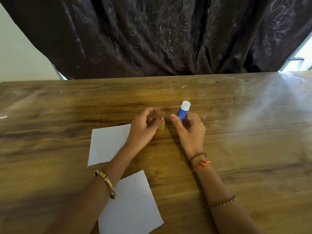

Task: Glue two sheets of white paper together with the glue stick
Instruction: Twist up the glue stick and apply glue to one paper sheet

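Fingers of the right hand point(189, 127) are wrapped round the blue glue stick point(183, 110), tilted with its pale open end pointing toward the far edge of the tabletop point(236, 149). The left hand point(144, 125) sits just beside it, fingers curled loosely with a gap between them, thumb resting against a small yellow cap point(162, 125) on the wood (whether it is pinching the cap or only touching it, I cannot tell).

Nearer the person, two sheets lie flat and apart: the far sheet point(108, 144) under the left forearm, left of the middle, and the near sheet point(133, 205) reaching toward the front edge.

By the look of it the stick is just uncapped, and spreading glue comes next. To do that well, I'd leave the cap where it won't roll, pin one sheet by a corner with the free hand, and draw the stick in even overlapping strokes right out to the edges, pressing lightly so the thin paper doesn't wrinkle or drag.
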